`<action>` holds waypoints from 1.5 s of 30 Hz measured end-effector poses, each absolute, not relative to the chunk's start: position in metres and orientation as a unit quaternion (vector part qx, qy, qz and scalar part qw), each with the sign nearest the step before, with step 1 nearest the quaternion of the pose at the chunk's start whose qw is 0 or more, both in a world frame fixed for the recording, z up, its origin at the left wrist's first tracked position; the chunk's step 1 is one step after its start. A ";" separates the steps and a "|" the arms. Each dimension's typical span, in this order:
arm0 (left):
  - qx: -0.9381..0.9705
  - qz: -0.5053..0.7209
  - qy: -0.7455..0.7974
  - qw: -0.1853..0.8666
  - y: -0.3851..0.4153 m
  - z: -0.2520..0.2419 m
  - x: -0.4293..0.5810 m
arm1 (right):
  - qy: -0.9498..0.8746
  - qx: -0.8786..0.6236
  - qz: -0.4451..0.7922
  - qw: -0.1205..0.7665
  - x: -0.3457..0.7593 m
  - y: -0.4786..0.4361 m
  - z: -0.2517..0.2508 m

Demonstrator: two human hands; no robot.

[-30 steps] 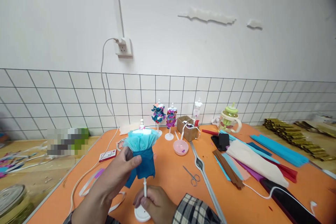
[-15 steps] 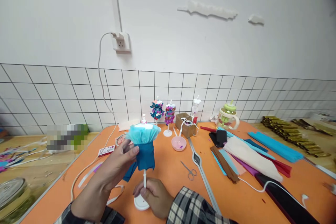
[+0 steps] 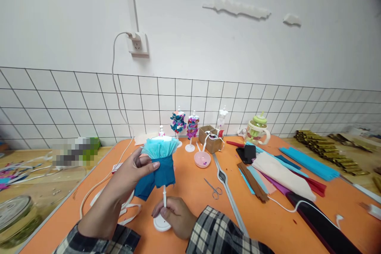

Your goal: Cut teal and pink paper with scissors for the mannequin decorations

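Over orange tbl point(image 3: 193, 186), L hand point(image 3: 131, 174) pinching blue wrap point(image 3: 165, 172), R hand point(image 3: 178, 214) gripping wht stand point(image 3: 164, 197).

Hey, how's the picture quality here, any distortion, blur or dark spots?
Head view: mostly even light; the wall tiles stretch toward the sides; the top right corner darkens; a pixelated patch masks something at left; the left hand and right hand look fairly clear.

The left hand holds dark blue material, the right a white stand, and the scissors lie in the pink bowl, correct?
Not quite: the head view shows the scissors on the orange table, outside the pink bowl. The left hand does hold dark blue material, the right hand a white stand.
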State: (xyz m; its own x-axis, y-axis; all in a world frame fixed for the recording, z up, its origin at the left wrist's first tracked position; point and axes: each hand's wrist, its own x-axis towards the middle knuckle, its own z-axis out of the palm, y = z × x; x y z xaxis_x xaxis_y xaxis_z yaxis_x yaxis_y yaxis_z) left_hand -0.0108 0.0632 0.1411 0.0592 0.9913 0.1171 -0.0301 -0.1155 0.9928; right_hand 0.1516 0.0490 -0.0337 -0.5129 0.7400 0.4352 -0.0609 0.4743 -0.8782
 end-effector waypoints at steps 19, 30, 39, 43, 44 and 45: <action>0.595 0.394 0.485 0.506 0.056 0.146 -0.005 | -0.753 -0.217 0.452 0.427 0.154 0.047 -0.027; 0.659 0.357 0.551 0.367 0.064 0.123 -0.003 | -0.804 -0.418 0.265 0.329 0.166 0.064 -0.016; 0.733 0.136 0.643 0.176 0.080 0.107 -0.030 | -0.769 -0.524 0.219 0.292 0.214 0.108 -0.011; 0.734 0.078 0.672 0.059 0.102 0.088 -0.057 | -0.760 -0.553 0.205 0.271 0.233 0.124 -0.015; 0.735 0.076 0.672 0.047 0.106 0.082 -0.061 | -0.759 -0.559 0.204 0.265 0.235 0.126 -0.016; 0.738 0.078 0.669 0.034 0.108 0.074 -0.063 | -0.758 -0.564 0.203 0.259 0.235 0.128 -0.018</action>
